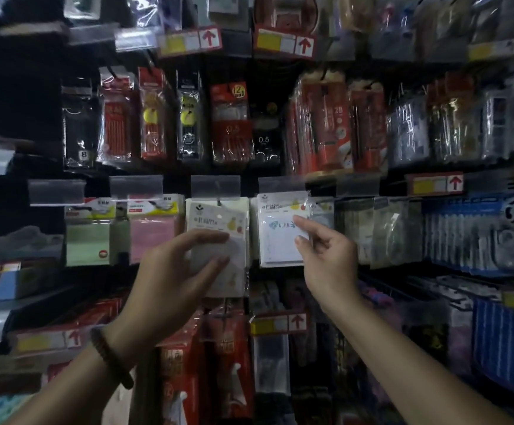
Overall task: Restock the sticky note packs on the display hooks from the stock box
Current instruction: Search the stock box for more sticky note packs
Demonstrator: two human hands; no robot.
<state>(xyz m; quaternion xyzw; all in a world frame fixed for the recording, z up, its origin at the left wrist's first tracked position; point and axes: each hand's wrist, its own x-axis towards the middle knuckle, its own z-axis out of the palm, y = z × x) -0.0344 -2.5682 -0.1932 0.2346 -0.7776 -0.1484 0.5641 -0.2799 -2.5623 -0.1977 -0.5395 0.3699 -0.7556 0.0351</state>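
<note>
Looking out from the head view, up close to a wall of hanging stationery. Holding a pear pack [218, 223] of sticky notes with the left hand [172, 271], fingers [209, 237] bent round its lower half and thumb pressed on the front. Tipping the pack a little, right in front of the middle hook [218, 199], with more packs of the same kind hanging just behind. Cannot tell through the blur whether the little hole at the top is on the hook yet; looks just under it. Pinching the right edge of the leaf pack [275, 240] next door with the right hand [326, 259], first finger and thumb closed on it, the rest curled loose. Hanging off to the left: a pink pack [151, 240] and a green pack [87, 245]. No stock box to be seen.

Could go wrong from here: missing the hole and poking the hook into the thin wrap, because of the tilt. Could also slip and drop, being held low down and mostly by the tips. Tugging the leaf pack sideways might pull it off its own hook. Best to straighten first and go slow.
</note>
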